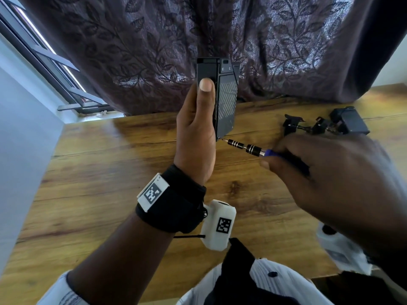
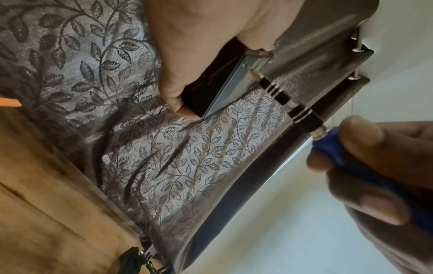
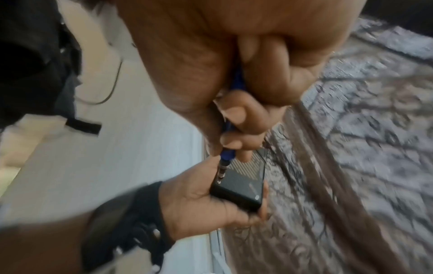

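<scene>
Nearest me, the right hand point(image 1: 326, 172) has its fingers curled round the blue handle of a screwdriver point(image 1: 248, 148). I note the tip set against the lower corner of a black box point(image 1: 226, 102). The left hand point(image 1: 196, 133) holds that box upright above the table point(image 1: 99, 172), with the thumb pressed flat up its near face and the fingers wrapped behind. Farther right, loose black parts point(image 1: 350, 122) lie on the wood. A leaf-patterned curtain point(image 1: 132, 45) hangs behind.

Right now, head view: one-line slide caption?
Left hand holds a black device upright over the wooden table; right hand sets a blue-handled screwdriver at its lower corner.
</scene>
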`<move>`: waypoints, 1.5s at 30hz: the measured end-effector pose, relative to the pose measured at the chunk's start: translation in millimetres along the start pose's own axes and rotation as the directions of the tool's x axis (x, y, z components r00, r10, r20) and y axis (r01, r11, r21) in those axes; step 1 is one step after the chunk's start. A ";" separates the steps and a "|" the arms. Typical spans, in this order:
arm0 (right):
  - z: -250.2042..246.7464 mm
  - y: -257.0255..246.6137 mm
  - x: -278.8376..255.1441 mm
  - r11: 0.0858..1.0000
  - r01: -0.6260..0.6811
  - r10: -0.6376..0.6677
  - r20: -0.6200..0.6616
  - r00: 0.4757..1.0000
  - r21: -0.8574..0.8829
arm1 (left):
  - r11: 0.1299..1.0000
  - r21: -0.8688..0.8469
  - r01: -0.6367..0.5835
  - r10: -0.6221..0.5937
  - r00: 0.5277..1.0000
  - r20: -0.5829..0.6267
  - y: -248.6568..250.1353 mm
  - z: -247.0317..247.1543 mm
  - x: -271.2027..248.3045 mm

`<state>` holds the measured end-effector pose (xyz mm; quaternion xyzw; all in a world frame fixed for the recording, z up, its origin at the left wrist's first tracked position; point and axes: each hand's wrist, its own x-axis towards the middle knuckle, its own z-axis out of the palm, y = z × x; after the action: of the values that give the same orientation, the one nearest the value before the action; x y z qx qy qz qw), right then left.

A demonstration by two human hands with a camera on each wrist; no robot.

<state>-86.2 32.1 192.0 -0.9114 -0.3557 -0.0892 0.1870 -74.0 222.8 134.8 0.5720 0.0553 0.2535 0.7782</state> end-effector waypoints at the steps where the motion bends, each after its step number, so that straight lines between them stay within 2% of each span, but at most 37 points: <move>1: -0.7 0.0 1.5 0.998 -0.025 0.024 0.030 0.999 0.053 | 1.000 -0.004 -0.007 0.007 1.000 0.009 -1.0 -0.7 0.5; 4: -1.1 0.1 7.0 0.990 -0.066 0.055 0.082 0.995 0.127 | 1.000 -0.010 -0.012 0.012 1.000 0.024 -2.6 -1.7 1.2; 8: -1.6 -0.1 11.1 0.995 -0.070 0.056 0.175 0.983 0.073 | 1.000 0.014 -0.013 0.013 1.000 0.022 -4.4 -3.8 1.9; 12: -1.8 3.4 8.7 0.999 0.000 0.001 0.051 0.999 -0.035 | 1.000 0.015 -0.002 0.001 0.999 0.041 -7.0 -3.1 0.0; 15: -3.7 5.3 8.3 0.999 0.026 -0.026 0.005 1.000 -0.038 | 0.999 0.034 0.003 -0.004 0.999 0.042 -6.1 -2.7 0.1; 24: -8.7 7.5 19.9 0.998 0.054 -0.044 0.233 0.972 -0.037 | 0.997 -0.015 0.078 -0.078 0.997 0.025 -12.6 -3.1 -6.7; 26: -9.2 7.3 19.6 0.997 0.050 -0.036 0.238 0.971 -0.057 | 0.996 -0.027 0.090 -0.089 0.996 0.024 -15.2 -3.4 -9.0; 29: -10.1 5.3 15.2 0.998 0.024 -0.012 0.191 0.981 -0.057 | 0.996 -0.038 0.084 -0.083 0.996 0.030 -13.0 -3.2 -9.4; 35: -0.7 2.8 12.1 0.991 -0.078 0.064 0.131 0.989 0.107 | 0.999 -0.019 0.037 -0.036 0.999 0.030 -2.9 -4.3 -3.8; 39: 1.5 3.1 13.1 0.997 -0.022 0.012 0.129 0.992 0.077 | 0.999 0.040 0.028 -0.028 1.000 0.006 0.6 -4.3 -0.1; 43: -1.0 3.7 10.0 0.998 0.002 -0.001 -0.023 1.000 0.060 | 1.000 0.027 -0.013 0.012 0.999 0.031 2.1 -2.9 0.2; 45: 2.1 2.4 9.0 0.996 -0.018 0.020 -0.023 1.000 0.087 | 0.993 0.121 0.004 -0.007 1.000 0.022 -2.1 -6.4 0.7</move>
<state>-77.9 36.9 192.1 -0.9046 -0.3484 -0.0827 0.2313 -75.1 228.2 130.9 0.6209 0.0635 0.2409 0.7432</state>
